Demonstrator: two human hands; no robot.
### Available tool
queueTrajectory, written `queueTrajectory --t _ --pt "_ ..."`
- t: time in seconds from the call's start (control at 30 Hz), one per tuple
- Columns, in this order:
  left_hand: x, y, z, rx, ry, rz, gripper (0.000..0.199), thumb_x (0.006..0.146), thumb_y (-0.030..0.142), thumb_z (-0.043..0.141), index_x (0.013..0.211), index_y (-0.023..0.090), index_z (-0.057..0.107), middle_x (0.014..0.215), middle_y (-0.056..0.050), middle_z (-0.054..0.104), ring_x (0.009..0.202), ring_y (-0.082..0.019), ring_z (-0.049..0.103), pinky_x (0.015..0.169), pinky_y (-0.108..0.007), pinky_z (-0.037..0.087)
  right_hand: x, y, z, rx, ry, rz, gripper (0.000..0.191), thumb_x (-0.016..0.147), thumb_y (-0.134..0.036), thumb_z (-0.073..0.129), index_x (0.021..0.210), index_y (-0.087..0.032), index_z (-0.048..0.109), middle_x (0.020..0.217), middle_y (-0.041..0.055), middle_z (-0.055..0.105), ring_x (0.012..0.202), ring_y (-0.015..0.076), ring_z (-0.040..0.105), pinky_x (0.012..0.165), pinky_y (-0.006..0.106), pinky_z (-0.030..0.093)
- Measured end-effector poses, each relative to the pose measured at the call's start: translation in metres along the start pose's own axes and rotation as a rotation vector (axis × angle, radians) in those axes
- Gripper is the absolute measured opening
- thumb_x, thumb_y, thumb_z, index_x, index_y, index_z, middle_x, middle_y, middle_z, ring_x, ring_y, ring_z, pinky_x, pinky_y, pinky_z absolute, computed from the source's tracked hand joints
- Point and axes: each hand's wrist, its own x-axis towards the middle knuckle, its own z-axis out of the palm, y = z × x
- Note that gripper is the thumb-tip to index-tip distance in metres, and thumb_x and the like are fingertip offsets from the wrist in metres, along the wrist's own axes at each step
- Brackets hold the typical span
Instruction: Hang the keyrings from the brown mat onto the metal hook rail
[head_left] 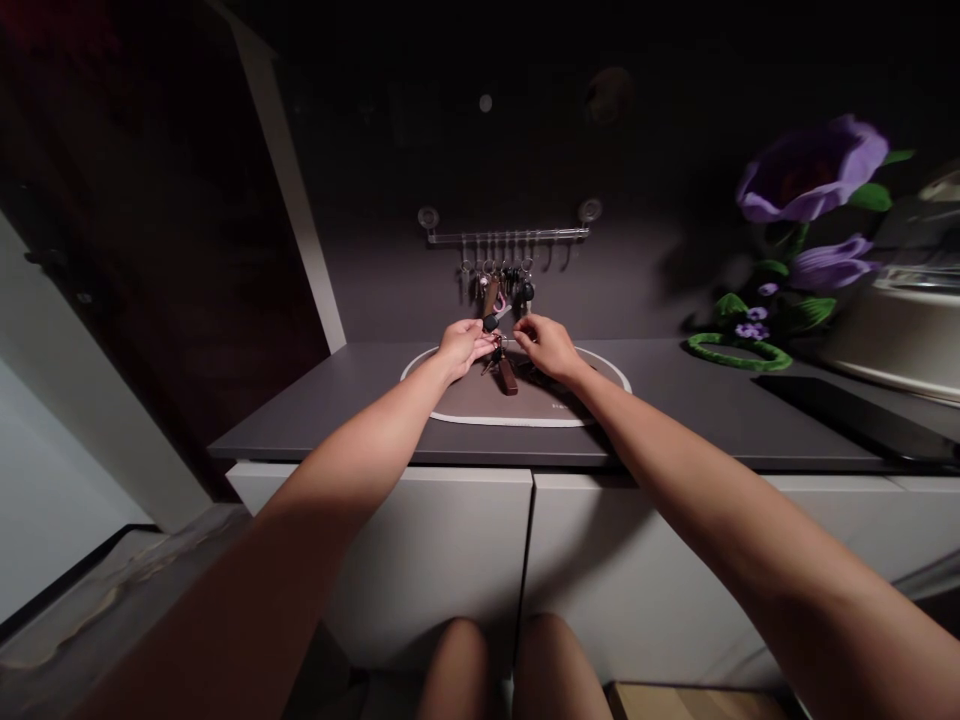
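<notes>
Above an oval brown mat (480, 405) with a white rim, my left hand (466, 346) is closed on a bunch of keys. The bunch includes a black-headed key (492, 323) with its blade pointing right, and a dark red fob (508, 377) hangs below. Close by on the right, my right hand (541, 340) has bent fingers near the keys; whether it holds anything is too small to tell. Behind both hands, more keys (528, 291) hang from the hooks of a clear rail (510, 237) on the dark wall.
Purple fabric flowers (817, 175) with a green ring base (739, 352) stand right on the dark counter (300, 408). Beside them are a flat black object (862, 415) and a large pale rounded appliance (900, 335). White cabinet doors (442, 560) lie below.
</notes>
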Motion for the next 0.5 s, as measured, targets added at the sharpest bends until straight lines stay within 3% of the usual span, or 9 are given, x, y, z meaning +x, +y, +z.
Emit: queueTrajectory --t 0.3,0.5 --pt "0.002 0.000 0.001 -0.092 -0.012 0.034 0.011 0.087 0.017 0.044 0.083 0.011 0.051 0.077 -0.009 0.065 0.078 -0.013 0.063 0.089 -0.039 0.047 -0.003 -0.008 -0.002 0.070 -0.073 0.002 0.023 0.082 -0.033 0.047 0.083 -0.016 0.062 0.084 0.0050 0.065 0.073 0.0136 0.054 0.069 0.024 0.038" --pt "0.002 0.000 0.003 -0.117 -0.026 0.056 0.013 0.088 0.013 0.041 0.082 0.011 0.052 0.075 -0.008 0.065 0.079 -0.012 0.064 0.087 -0.033 0.048 -0.005 -0.011 -0.002 0.117 -0.101 -0.024 0.031 0.083 -0.043 0.045 0.081 -0.016 0.061 0.081 0.0040 0.063 0.070 0.0127 0.052 0.068 0.024 0.038"
